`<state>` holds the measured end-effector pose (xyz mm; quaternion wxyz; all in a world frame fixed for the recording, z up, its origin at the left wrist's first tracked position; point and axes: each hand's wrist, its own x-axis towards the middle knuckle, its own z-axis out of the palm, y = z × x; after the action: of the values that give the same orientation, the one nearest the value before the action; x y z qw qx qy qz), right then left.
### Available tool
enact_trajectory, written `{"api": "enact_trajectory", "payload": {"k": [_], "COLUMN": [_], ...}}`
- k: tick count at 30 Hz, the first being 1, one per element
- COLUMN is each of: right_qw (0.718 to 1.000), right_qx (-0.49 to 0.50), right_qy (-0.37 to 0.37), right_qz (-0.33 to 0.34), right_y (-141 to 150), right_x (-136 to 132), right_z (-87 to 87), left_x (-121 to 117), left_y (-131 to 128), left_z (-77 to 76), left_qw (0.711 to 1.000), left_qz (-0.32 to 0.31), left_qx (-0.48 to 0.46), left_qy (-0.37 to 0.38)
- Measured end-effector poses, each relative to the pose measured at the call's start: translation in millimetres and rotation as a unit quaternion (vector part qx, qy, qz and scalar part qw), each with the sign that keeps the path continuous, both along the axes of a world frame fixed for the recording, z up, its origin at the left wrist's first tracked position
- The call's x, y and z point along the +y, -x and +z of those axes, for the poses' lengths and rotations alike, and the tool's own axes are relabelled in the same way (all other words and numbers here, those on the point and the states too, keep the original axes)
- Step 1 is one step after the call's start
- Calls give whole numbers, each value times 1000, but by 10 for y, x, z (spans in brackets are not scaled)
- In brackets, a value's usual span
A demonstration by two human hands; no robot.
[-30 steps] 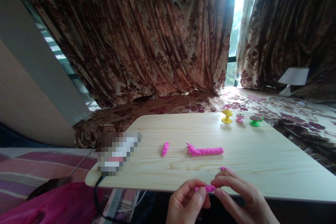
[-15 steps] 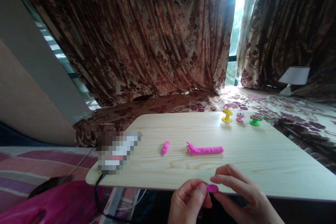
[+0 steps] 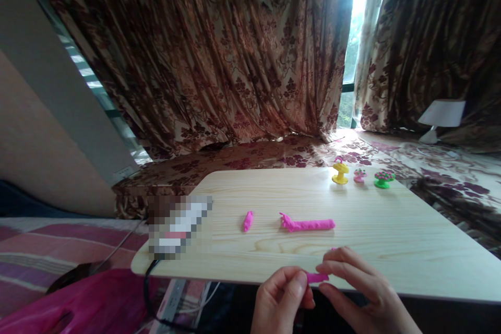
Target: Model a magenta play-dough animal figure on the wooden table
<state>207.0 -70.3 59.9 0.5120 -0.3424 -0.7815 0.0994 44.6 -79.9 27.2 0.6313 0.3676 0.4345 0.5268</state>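
Observation:
Near the table's front edge, my left hand (image 3: 282,292) is closed, pinching a small pink piece of modelling clay (image 3: 316,277) between thumb and fingers. The clay sticks out to the right, narrow at its free end. My right hand (image 3: 362,287) is beside it, with thumb and fingers apart; a fingertip appears to touch that free end. Farther back on the table lie a short pink clay piece (image 3: 248,221) and a long pink clay roll (image 3: 313,224) with a branched left end. A tiny pink bit (image 3: 334,249) shows just behind my right fingers.
At the back right of the wooden table (image 3: 250,188) stand yellow (image 3: 340,173), pink (image 3: 359,175) and green (image 3: 384,178) mushroom-shaped clay figures. A blurred-out pale object (image 3: 182,227) with a black cable (image 3: 145,287) lies at the left. Behind are a lamp (image 3: 442,115) and curtains (image 3: 235,52).
The pink clay in my left hand has turned slightly and looks thinner at its free end. My right fingertips have come closer to it. The view has shifted a little.

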Motion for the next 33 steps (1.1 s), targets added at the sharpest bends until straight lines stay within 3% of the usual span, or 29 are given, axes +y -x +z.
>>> {"api": "enact_trajectory", "payload": {"k": [10,18,21,26,33], "right_qw": [1000,997,998,997,998], "right_qx": [-18,-64,-55,-52,-47], "right_qy": [11,39,40,51,41], "right_qz": [-3,10,-1,3,11], "right_y": [-7,11,13,-10,-17], "right_x": [-9,12,10,-2,7], "right_z": [9,-24,-21,-47,-70], "left_x": [16,-29,-61,-67,-43], "left_y": [17,10,-6,-8,8], "left_z": [-66,91,128,124,41], "left_qw": [998,988,986,957,939], "left_qz": [-12,16,58,86,80], "left_qx": [57,130,130,193,220], "left_qy": [-26,-82,-89,-198,-253]}}
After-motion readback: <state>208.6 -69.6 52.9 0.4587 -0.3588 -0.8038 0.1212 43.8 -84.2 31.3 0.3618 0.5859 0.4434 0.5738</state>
